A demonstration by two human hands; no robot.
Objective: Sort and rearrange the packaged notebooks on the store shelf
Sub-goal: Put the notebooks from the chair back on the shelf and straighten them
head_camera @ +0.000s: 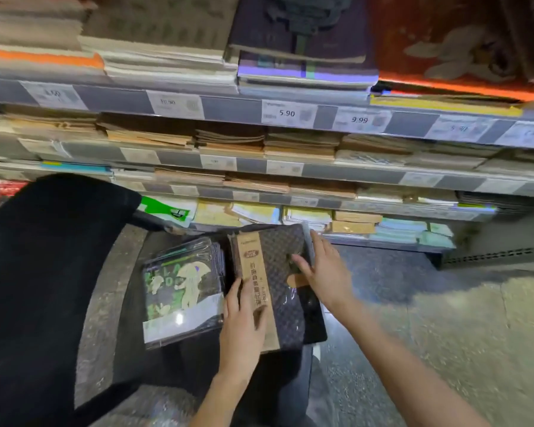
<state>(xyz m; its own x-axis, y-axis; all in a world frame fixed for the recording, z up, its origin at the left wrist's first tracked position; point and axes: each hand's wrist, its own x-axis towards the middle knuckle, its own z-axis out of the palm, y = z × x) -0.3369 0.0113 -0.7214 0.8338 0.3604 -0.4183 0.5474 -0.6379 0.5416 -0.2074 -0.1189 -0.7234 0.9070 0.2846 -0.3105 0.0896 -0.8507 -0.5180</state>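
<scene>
The dark notebook pack [278, 285] lies between my hands, long axis running away toward the bottom shelf [383, 238]. My left hand [244, 328] grips its near edge; my right hand [324, 272] presses flat-fingered on top.

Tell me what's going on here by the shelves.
A person is crouched at a store shelf stacked with notebooks. Both hands are on a dark checkered notebook with a brown paper band, low in front of the shelves. The left hand grips its near edge; the right hand rests flat on top. A plastic-wrapped stack of cartoon-cover notebooks lies beside it.
</scene>
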